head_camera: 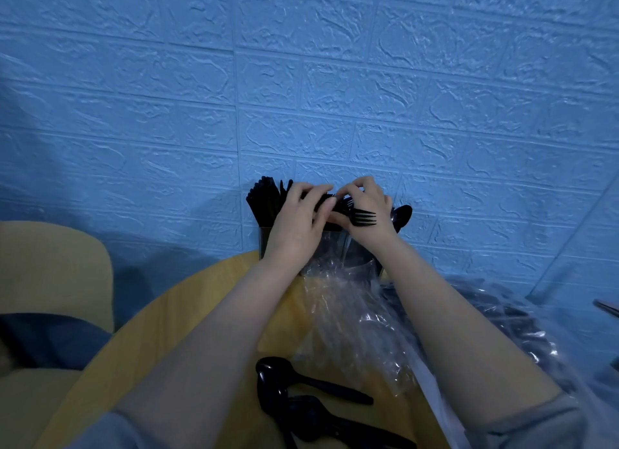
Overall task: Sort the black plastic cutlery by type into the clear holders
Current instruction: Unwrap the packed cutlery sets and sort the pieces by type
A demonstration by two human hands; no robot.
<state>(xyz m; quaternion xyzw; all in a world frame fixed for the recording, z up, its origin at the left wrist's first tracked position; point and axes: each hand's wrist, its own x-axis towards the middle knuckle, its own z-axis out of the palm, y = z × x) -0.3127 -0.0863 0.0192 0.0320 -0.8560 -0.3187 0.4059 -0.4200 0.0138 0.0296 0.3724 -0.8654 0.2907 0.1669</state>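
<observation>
Reaching forward, both hands point(301, 214) over holders point(335, 247)

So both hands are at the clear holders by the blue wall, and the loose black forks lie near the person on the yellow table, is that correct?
Not quite: the head view shows loose spoons, not forks, on the yellow table. Both the left hand and right hand are at the clear holders by the blue wall.

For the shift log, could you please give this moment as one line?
left hand, right hand: at clear holders | fork over right hand | spoons loose on table
</observation>
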